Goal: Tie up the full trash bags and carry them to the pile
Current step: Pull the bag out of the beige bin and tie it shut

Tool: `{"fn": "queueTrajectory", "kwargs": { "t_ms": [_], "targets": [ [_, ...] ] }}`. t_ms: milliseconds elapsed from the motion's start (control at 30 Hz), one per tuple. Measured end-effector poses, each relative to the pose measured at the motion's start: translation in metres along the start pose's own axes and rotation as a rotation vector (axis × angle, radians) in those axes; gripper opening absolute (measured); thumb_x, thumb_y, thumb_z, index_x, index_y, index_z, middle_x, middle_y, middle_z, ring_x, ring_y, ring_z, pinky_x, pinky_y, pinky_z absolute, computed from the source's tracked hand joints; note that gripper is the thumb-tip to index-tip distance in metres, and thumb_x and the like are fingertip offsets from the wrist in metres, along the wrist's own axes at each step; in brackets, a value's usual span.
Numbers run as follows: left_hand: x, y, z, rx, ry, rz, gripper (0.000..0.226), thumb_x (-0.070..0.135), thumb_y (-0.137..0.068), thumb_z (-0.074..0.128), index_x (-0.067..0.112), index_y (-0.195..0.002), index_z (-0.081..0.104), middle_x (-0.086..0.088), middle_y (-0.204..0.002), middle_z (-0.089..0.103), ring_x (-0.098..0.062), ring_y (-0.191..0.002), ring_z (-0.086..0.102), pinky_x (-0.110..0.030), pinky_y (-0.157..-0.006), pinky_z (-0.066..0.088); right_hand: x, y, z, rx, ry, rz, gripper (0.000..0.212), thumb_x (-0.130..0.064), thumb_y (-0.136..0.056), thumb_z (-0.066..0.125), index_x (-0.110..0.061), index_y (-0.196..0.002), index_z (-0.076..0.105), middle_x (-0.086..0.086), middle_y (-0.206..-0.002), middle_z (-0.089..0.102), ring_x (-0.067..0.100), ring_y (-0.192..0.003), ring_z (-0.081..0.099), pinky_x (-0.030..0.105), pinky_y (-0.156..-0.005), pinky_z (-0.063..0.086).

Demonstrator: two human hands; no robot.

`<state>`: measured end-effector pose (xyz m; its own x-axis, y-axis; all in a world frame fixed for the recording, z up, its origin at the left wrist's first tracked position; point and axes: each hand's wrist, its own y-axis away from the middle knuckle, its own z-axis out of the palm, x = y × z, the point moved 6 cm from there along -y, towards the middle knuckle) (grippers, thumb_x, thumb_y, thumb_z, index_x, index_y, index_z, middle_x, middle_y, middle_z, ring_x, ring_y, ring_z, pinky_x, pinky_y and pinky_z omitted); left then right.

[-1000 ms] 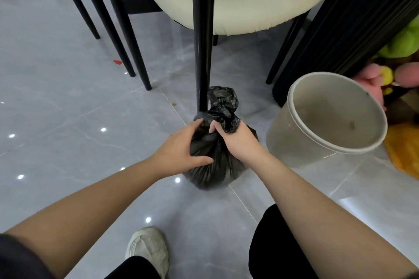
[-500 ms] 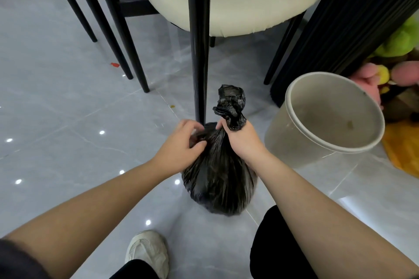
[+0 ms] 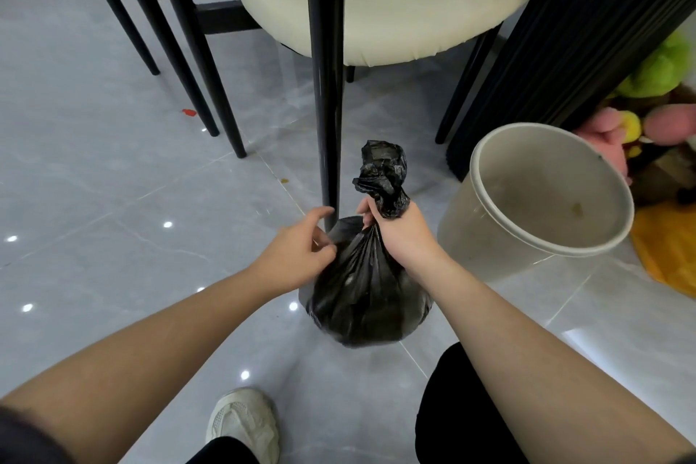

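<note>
Fingers (image 3: 367, 209) of the right hand (image 3: 399, 237) are curled tight round the twisted neck (image 3: 382, 177) of the black trash bag (image 3: 365, 298), with the gathered top standing up above the fist. The fingers (image 3: 320, 217) of the left hand (image 3: 297, 256) are loosely bent and hold nothing. Their tips lie at the bag's shoulder, but contact cannot be confirmed. The bag sits directly in front of the black chair leg (image 3: 327, 87), on the viewer's side of it. Whether its base rests on the tiled floor (image 3: 113, 200) or hangs just clear cannot be told. The pale bin (image 3: 478, 230), tilted and without a liner, lies to the right of the chair leg, close beside the bag.

Handling, as judged: the film is thin, soft and slippery, and the rounded belly suggests a modest, shifting load. The neck below the bunched top is the secure hold. The belly offers no grip and may tear if pinched.
</note>
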<state>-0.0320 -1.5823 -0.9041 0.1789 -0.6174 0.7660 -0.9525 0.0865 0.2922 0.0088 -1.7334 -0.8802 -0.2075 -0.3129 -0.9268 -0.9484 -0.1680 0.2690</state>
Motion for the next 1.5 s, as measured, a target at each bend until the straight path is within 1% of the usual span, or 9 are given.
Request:
{"fn": "queueTrajectory", "kwargs": {
  "t_ms": [133,333,467,600,767,933,1167,1333,1500],
  "targets": [
    [0.004,0.003,0.001,-0.004,-0.088,0.021,0.017,0.018,-0.087,0.055,0.019,-0.094,0.07,0.013,-0.062,0.064,-0.002,-0.063,0.058,-0.021,-0.064,0.044,-0.001,0.002,-0.001,0.005,0.081,-0.034,0.022,-0.015,-0.093,0.047,-0.017,-0.077,0.063,-0.007,-0.075,0.061,0.005,-0.07,0.055,0.008,-0.063,0.04],
    [-0.001,0.003,0.001,0.059,-0.04,0.057,0.008,0.02,-0.08,0.065,0.023,-0.078,0.058,0.005,-0.076,0.061,-0.01,-0.069,0.056,-0.029,-0.07,0.047,0.005,0.001,0.001,-0.02,0.116,0.005,0.028,-0.031,-0.094,0.048,-0.028,-0.072,0.065,-0.009,-0.089,0.067,0.012,-0.092,0.06,0.03,-0.085,0.045],
    [0.001,-0.008,0.007,0.036,-0.084,0.142,0.073,0.037,-0.072,0.075,0.021,-0.133,0.039,0.002,-0.131,0.044,-0.011,-0.123,0.042,-0.024,-0.103,0.033,0.007,-0.001,0.003,-0.116,0.117,0.021,0.026,-0.029,-0.096,0.048,-0.02,-0.084,0.07,-0.006,-0.097,0.069,0.011,-0.096,0.061,0.028,-0.092,0.045],
    [-0.013,-0.03,0.038,-0.065,-0.223,0.07,0.115,0.069,-0.054,0.067,0.037,-0.146,0.007,0.003,-0.151,0.029,-0.02,-0.138,0.029,-0.049,-0.109,0.031,0.016,-0.021,0.004,-0.123,0.106,0.078,0.023,-0.031,-0.093,0.052,-0.026,-0.082,0.071,-0.002,-0.099,0.072,0.015,-0.098,0.065,0.038,-0.098,0.048],
    [-0.038,-0.05,0.08,0.002,-0.254,-0.021,0.087,0.056,-0.072,0.066,0.029,-0.145,0.027,-0.002,-0.143,0.034,-0.027,-0.131,0.035,-0.049,-0.105,0.035,0.045,-0.04,0.015,-0.165,0.055,0.118,0.018,-0.019,-0.094,0.054,-0.019,-0.088,0.071,0.001,-0.098,0.07,0.015,-0.097,0.064,0.032,-0.097,0.048],
    [-0.064,-0.064,0.104,0.138,-0.026,-0.124,0.03,0.029,-0.087,0.06,0.016,-0.113,0.065,-0.005,-0.117,0.052,-0.027,-0.113,0.051,-0.047,-0.097,0.042,0.091,-0.043,0.006,-0.054,0.121,0.117,0.015,-0.024,-0.086,0.067,-0.012,-0.094,0.065,0.0,-0.086,0.067,0.015,-0.086,0.061,0.012,-0.066,0.046],
    [-0.072,-0.063,0.111,0.173,0.166,-0.102,0.027,0.019,-0.094,0.052,0.01,-0.115,0.065,-0.007,-0.116,0.057,-0.023,-0.113,0.053,-0.036,-0.104,0.038,0.147,-0.028,-0.013,-0.14,0.322,0.037,0.068,-0.072,-0.057,0.071,-0.027,-0.108,0.063,-0.007,-0.116,0.066,0.009,-0.113,0.058,0.032,-0.101,0.044],
    [-0.085,-0.057,0.111,0.102,-0.078,-0.068,0.043,0.038,-0.093,0.033,0.025,-0.132,0.047,0.003,-0.133,0.054,-0.018,-0.127,0.045,-0.045,-0.105,0.035,0.15,-0.035,0.007,-0.038,0.481,-0.006,0.028,-0.019,-0.09,0.047,-0.005,-0.091,0.07,0.013,-0.085,0.071,0.029,-0.083,0.068,0.038,-0.072,0.056],
    [-0.097,-0.05,0.125,0.074,-0.119,-0.112,0.03,0.032,-0.097,0.032,0.021,-0.12,0.048,0.002,-0.125,0.057,-0.017,-0.124,0.046,-0.046,-0.107,0.03,0.149,-0.038,0.029,-0.22,0.799,-0.075,0.046,-0.033,-0.092,0.028,-0.019,-0.129,0.052,0.001,-0.138,0.052,0.019,-0.135,0.037,0.048,-0.113,0.021]
  ]
}}
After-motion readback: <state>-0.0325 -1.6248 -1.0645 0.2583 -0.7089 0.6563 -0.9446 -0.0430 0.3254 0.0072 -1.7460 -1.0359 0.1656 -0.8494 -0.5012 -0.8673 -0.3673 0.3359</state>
